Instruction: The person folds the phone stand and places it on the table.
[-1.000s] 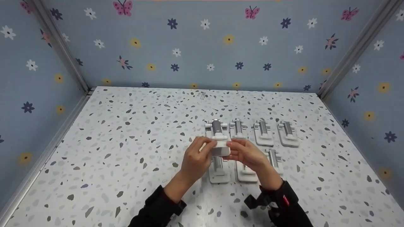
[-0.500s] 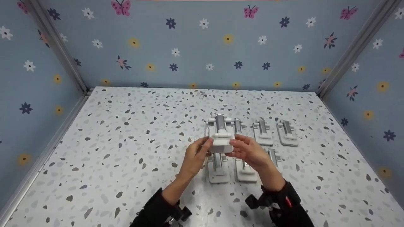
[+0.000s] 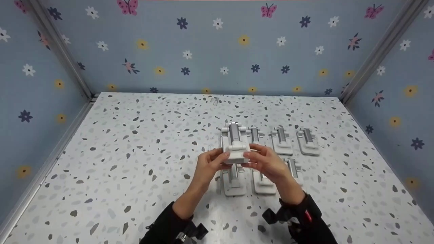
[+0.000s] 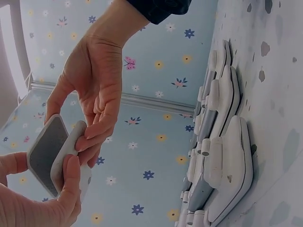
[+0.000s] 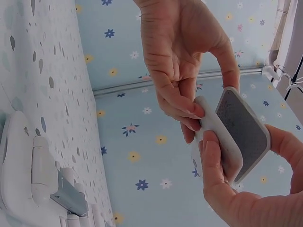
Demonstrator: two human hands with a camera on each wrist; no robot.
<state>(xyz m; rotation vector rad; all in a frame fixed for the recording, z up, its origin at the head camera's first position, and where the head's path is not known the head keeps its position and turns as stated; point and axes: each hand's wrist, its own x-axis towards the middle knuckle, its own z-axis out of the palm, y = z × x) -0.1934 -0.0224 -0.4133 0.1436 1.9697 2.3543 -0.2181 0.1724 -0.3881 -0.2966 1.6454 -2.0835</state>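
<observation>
A white foldable phone stand (image 3: 234, 135) with a grey arm is raised over the table between both hands. My left hand (image 3: 207, 167) pinches its near left corner, thumb on top and fingers beneath. On the near right corner, my right hand (image 3: 270, 166) pinches it the same way. From the left wrist view, the stand's two plates stand apart at an angle; one has a grey pad (image 4: 47, 149), the other is a white plate (image 4: 70, 149). Thumbs reach onto the padded plate while fingers press the white one.
Several similar phone stands lie folded on the speckled table (image 3: 135, 162): a back row including one stand (image 3: 308, 142), and a front row including another stand (image 3: 234, 184). Behind the table rises a flowered blue wall (image 3: 210, 44), with side panels at left and right.
The held stand has come up a little and tilted. Its grey face, visible between the hands a second ago, is now mostly out of sight. Both hands have kept their pinch.
</observation>
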